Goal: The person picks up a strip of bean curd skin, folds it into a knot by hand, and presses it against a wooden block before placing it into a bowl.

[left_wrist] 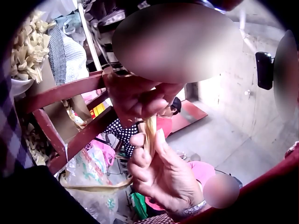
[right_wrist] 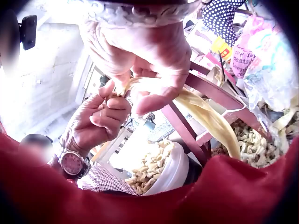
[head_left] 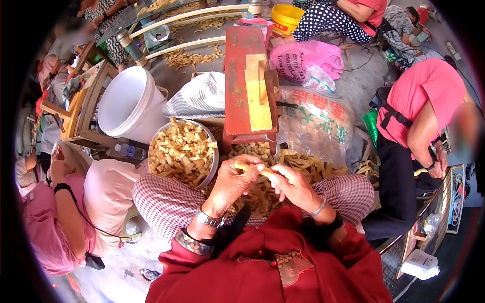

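Both hands meet in front of the red-clothed lap, pinching a long, flat, pale yellow strip [head_left: 266, 172] between them. My left hand [head_left: 233, 182], with a watch at its wrist, holds one part of the strip between thumb and fingers. My right hand [head_left: 295, 188] grips it close beside, fingers curled. In the right wrist view the strip's free length [right_wrist: 210, 119] hangs away from the right hand in a loose curve. The left wrist view shows a short stretch of strip [left_wrist: 149, 133] spanning the two sets of fingertips.
A white basin [head_left: 215, 164] heaped with small folded pieces stands left of the hands. Ahead is a red wooden bench [head_left: 237, 76] bearing a yellow wooden block [head_left: 259, 96]. Loose strips [head_left: 321, 169] lie beyond the right hand. A white bucket [head_left: 126, 101] and seated people are nearby.
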